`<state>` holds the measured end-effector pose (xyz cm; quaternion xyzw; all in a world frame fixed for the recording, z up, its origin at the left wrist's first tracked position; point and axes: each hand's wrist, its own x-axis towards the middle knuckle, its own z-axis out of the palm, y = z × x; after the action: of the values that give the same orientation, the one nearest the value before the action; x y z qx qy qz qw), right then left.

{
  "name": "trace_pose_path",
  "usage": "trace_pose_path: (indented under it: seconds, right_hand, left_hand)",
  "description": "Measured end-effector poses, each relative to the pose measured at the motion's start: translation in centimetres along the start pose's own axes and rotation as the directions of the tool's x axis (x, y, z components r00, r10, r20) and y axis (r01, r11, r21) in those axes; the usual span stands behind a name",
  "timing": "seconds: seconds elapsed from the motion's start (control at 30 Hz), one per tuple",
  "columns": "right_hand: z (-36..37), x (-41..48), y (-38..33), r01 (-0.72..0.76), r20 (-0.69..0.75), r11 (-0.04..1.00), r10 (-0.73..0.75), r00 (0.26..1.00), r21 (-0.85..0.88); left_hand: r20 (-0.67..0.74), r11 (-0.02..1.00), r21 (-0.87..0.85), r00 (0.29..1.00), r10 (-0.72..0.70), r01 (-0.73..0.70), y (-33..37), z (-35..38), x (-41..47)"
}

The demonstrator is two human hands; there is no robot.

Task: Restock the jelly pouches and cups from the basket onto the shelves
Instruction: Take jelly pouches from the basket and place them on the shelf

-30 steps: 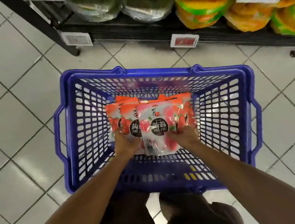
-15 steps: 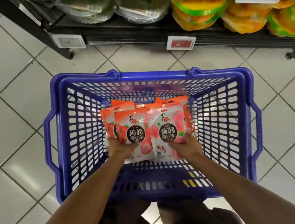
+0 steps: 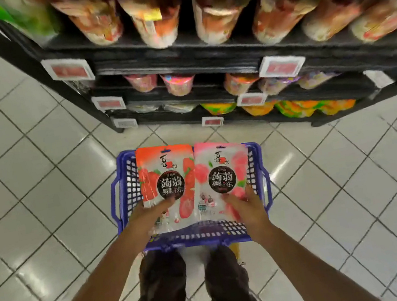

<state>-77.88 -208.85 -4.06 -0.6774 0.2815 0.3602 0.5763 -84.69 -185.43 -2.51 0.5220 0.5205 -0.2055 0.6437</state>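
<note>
- Jelly pouches are held up side by side just over the basket [image 3: 118, 197], faces toward the camera: a red pouch [image 3: 168, 179] on the left and a pink pouch [image 3: 223, 172] on the right, their inner edges touching or slightly overlapping.
- More packets seem to sit behind the front two; how many cannot be told.
- The left hand [image 3: 150, 215] grips the red pouch at its lower left corner with its fingers laid across the front. The thumb is hidden, presumably behind.
- The right hand [image 3: 246, 205] holds the pink pouch at its lower right in the same way, fingers spread over the front.
- The step in hand looks like carrying this batch up to the shelves [image 3: 176, 56].
- To do it well, keep each stack squared and pinched firmly, since the glossy film will likely slide.
- Separate the two flavours before placing, and set them label-out in a matching row.
- Which row takes pouches is not clear from here.
- Each pouch bears a black disc with white characters 蒟蒻果冻. Above it is a brush-style mark with a red seal, too small to read surely.
- Fruit pictures surround the discs, and the small print near the bottom is illegible.
- Cups [image 3: 178, 84] stand on a middle shelf, tall tubs [image 3: 157, 23] above them and yellow-green bags [image 3: 295, 109] at the bottom.
- The price tags [image 3: 68, 69] are blurred.
</note>
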Motion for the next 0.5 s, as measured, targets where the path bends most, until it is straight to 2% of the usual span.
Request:
trace_pose_path:
  seconds: [0.1, 0.27, 0.37, 0.5]
  right_hand:
    - [-1.6, -7.6, -6.5, 0.078, 0.046, 0.987, -0.085, 0.995, 0.142]
    - [-4.7, -19.3, -17.0, 0.280, 0.111, 0.935, -0.308, 0.945, 0.216]
    - [-6.1, -25.5, -22.5, 0.399, 0.141, 0.891, -0.433, 0.890, 0.218]
    - [-7.7, -31.8, -28.6, 0.535, 0.134, 0.827, -0.558, 0.819, 0.174]
  left_hand:
    - [0.066, 0.995, -0.033, 0.993, 0.098, -0.096, 5.8, -0.1, -8.4]
    - [0.093, 0.953, -0.104, 0.952, 0.293, -0.284, 15.5, 1.7, -23.0]
    - [0.191, 0.894, -0.079, 0.873, 0.448, -0.441, 19.9, 2.7, -30.0]
    - [0.217, 0.804, -0.047, 0.779, 0.588, -0.593, 24.2, 3.9, -36.9]
